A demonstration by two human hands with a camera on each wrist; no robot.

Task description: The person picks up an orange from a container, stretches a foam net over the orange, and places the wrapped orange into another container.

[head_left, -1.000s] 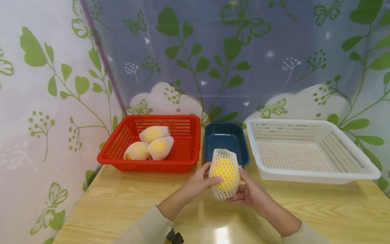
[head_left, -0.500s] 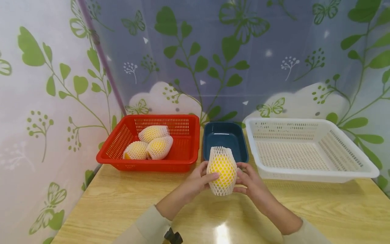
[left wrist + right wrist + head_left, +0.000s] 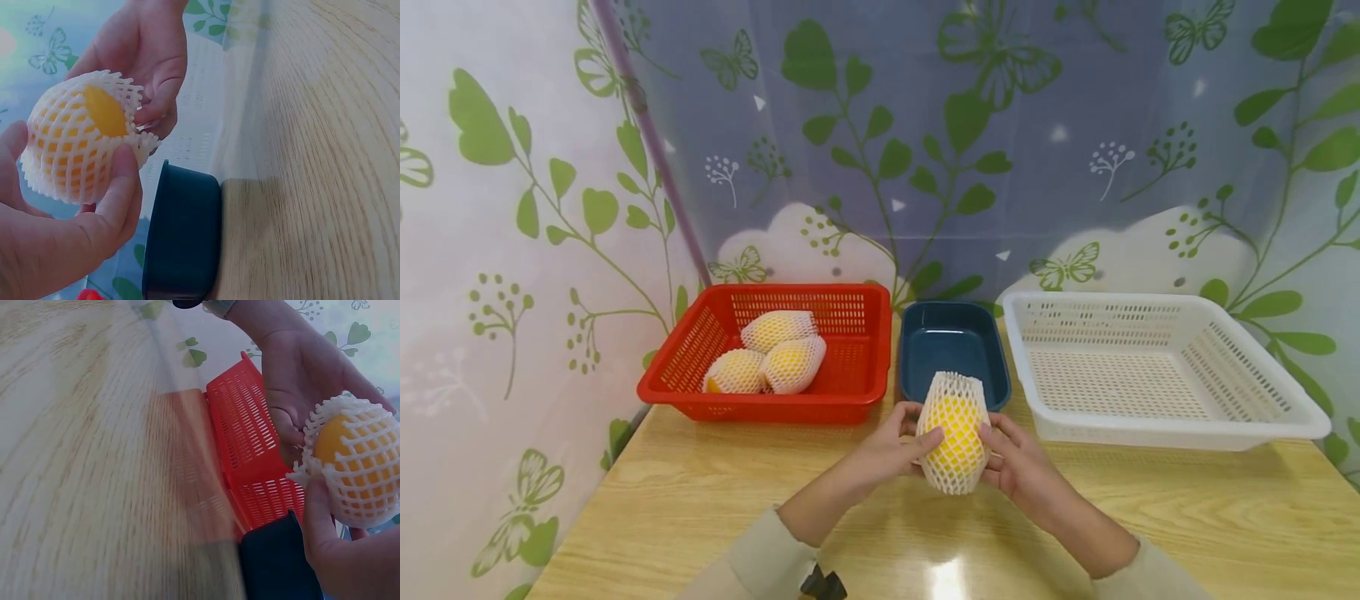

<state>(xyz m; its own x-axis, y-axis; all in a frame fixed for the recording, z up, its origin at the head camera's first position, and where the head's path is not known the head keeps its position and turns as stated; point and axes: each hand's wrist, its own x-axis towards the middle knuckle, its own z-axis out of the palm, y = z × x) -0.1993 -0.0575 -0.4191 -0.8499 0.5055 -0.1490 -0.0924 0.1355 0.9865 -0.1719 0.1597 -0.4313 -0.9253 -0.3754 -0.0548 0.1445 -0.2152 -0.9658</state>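
Both hands hold a yellow fruit (image 3: 956, 450) in a white foam net sleeve, raised above the table just in front of the blue tray. My left hand (image 3: 889, 448) grips its left side, thumb across the front. On the opposite side my right hand (image 3: 1028, 468) has its thumb against the net and its fingers behind. The net's upper end stands loose above the fruit in the head view. Through an opening at the net's end, bare yellow skin (image 3: 105, 112) shows in the left wrist view. The fruit's far side is hidden.
A red basket (image 3: 775, 407) on the left holds three netted yellow fruits (image 3: 792, 365). Behind my hands is a dark blue tray (image 3: 951, 350). To the right stands a large white basket (image 3: 1150, 431). All rest on a wooden table (image 3: 715, 500) before a patterned curtain.
The netted fruit rose slightly and came back down. My right hand's grip has shifted, its thumb now lying on the front of the net. My left hand keeps its hold.
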